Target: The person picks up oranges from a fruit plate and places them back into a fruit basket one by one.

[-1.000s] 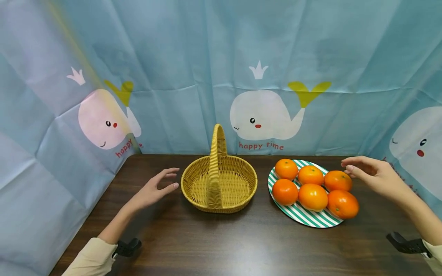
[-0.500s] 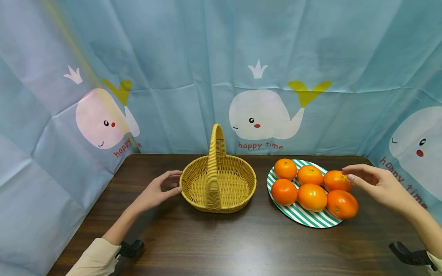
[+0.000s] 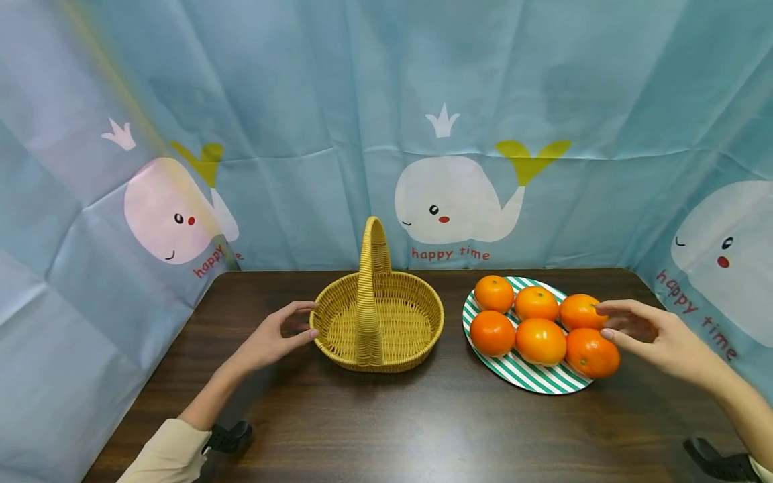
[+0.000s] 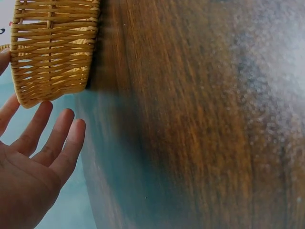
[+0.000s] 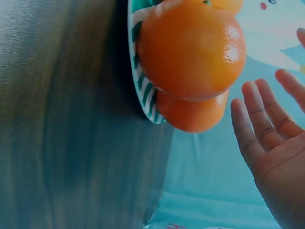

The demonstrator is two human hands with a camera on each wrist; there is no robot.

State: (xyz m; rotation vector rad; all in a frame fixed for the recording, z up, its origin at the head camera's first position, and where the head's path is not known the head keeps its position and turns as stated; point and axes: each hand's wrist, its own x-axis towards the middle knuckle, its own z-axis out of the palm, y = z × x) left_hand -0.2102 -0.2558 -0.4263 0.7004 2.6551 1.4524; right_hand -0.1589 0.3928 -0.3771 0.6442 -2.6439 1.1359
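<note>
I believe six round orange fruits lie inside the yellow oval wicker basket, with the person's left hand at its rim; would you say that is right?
Not quite: the head view shows the six round orange fruits lying on the green-and-white striped plate, not inside the yellow oval wicker basket. The person's left hand is indeed at the basket's rim.

Blue whale-print curtain behind brown table

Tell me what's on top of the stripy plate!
Six oranges sit on the green-and-white striped plate, in two rows of three. Some stripes show in front of them, but the plate right underneath the oranges is covered, so I can't see those spots.
</note>
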